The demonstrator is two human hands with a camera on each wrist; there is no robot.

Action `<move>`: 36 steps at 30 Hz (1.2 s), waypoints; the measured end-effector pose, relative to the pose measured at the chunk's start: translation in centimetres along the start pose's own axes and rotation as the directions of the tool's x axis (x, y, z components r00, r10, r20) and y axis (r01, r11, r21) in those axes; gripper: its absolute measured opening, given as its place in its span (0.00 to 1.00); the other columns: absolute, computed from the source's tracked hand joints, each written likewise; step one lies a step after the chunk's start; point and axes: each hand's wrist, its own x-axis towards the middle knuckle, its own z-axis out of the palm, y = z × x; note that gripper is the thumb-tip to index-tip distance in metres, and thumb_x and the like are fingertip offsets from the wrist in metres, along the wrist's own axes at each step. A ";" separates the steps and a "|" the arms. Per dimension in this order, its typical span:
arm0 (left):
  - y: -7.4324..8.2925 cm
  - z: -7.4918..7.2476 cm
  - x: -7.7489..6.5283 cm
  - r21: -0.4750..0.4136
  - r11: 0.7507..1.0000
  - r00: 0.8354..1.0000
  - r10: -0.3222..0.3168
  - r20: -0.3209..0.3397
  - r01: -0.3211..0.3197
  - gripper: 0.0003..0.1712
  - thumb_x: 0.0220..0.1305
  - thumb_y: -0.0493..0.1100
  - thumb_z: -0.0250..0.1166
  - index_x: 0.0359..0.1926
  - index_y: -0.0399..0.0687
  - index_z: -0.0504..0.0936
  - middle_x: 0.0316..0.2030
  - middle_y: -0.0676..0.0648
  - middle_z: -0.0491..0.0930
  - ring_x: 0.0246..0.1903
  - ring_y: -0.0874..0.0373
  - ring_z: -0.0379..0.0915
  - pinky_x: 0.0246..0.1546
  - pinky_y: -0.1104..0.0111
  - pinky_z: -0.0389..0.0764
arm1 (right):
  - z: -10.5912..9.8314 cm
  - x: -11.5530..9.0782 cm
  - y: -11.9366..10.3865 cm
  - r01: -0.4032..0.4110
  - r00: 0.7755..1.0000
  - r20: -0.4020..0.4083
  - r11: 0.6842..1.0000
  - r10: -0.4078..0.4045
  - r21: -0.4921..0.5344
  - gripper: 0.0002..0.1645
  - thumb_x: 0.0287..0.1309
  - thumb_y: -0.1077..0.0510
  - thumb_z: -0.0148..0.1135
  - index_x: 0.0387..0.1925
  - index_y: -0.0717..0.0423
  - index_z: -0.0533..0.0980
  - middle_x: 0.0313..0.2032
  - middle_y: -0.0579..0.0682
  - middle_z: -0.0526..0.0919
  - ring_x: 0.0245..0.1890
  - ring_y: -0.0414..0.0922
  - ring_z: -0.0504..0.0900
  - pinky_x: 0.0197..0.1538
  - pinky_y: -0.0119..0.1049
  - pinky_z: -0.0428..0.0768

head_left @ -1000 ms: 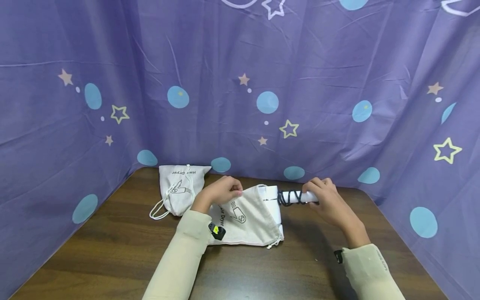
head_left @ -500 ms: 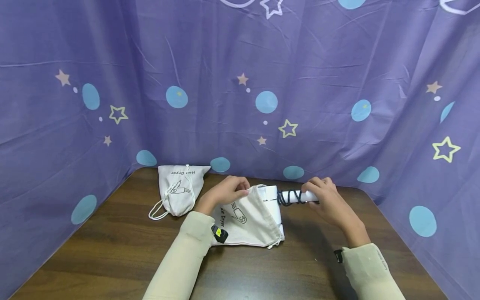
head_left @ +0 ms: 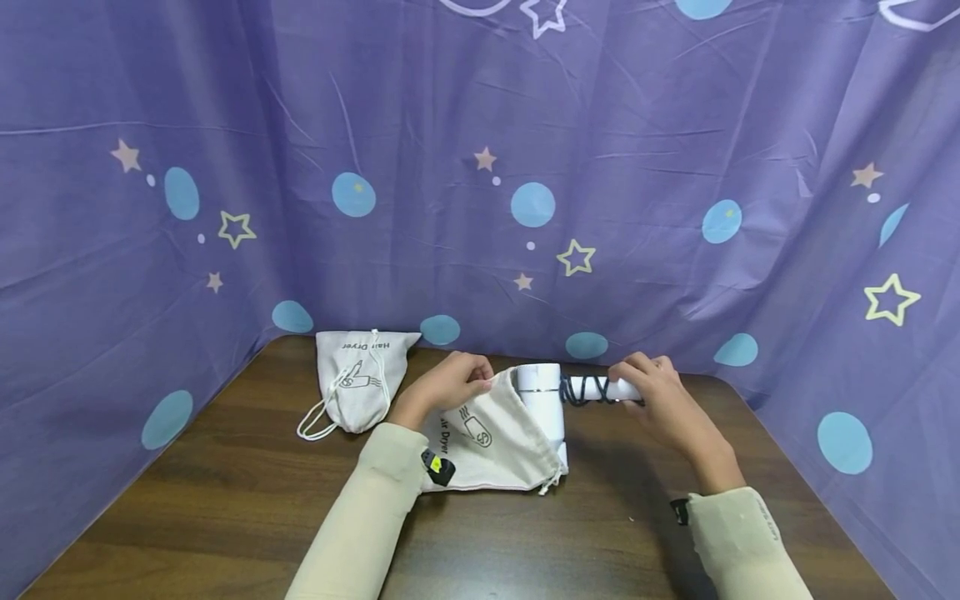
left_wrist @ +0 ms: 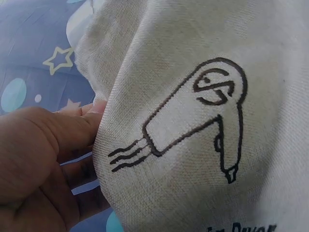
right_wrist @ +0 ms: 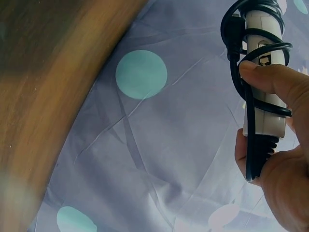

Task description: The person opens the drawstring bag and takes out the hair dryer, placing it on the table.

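Observation:
A white hair dryer (head_left: 542, 408) lies partly inside a cream cloth drawstring bag (head_left: 498, 454), its head at the bag's mouth and its handle (right_wrist: 263, 121) sticking out to the right. Black cord (right_wrist: 248, 96) is wound round the handle. My right hand (head_left: 660, 404) grips the handle near its end, thumb on the cord in the right wrist view. With thumb and fingers, my left hand (head_left: 450, 387) pinches the upper edge of the bag. The left wrist view shows the printed hair dryer drawing (left_wrist: 193, 111) beside that hand. The bag hides part of the dryer's head.
A second drawstring bag (head_left: 360, 383), printed "Hair Dryer", lies at the back left with its white cord loop on the table. The brown wooden table (head_left: 525, 550) meets a purple patterned curtain (head_left: 450, 167) at the back and both sides.
My left hand has slid a little right along the bag. The dryer has turned and shifted slightly, so more of its head shows. My right hand has moved slightly right with the handle.

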 end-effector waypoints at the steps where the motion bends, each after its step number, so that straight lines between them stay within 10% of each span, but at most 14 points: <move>1: 0.0 0.0 0.0 0.006 1.000 1.000 -0.006 0.001 0.006 0.03 0.70 0.38 0.66 0.39 0.43 0.84 0.30 0.53 0.79 0.33 0.62 0.74 0.41 0.66 0.77 | -0.1 0.0 0.1 -0.004 1.000 -0.006 1.000 0.004 0.000 0.30 0.38 0.75 0.79 0.44 0.52 0.78 0.44 0.49 0.79 0.38 0.57 0.71 0.43 0.49 0.68; 36: 0.5 0.9 0.6 0.023 1.000 1.000 -0.003 0.018 0.002 0.03 0.71 0.42 0.66 0.40 0.48 0.84 0.32 0.55 0.80 0.35 0.62 0.75 0.43 0.66 0.78 | -1.8 -1.3 2.5 -0.090 0.985 -0.152 0.996 0.086 -0.018 0.30 0.32 0.78 0.76 0.41 0.59 0.76 0.38 0.56 0.79 0.38 0.52 0.77 0.44 0.49 0.62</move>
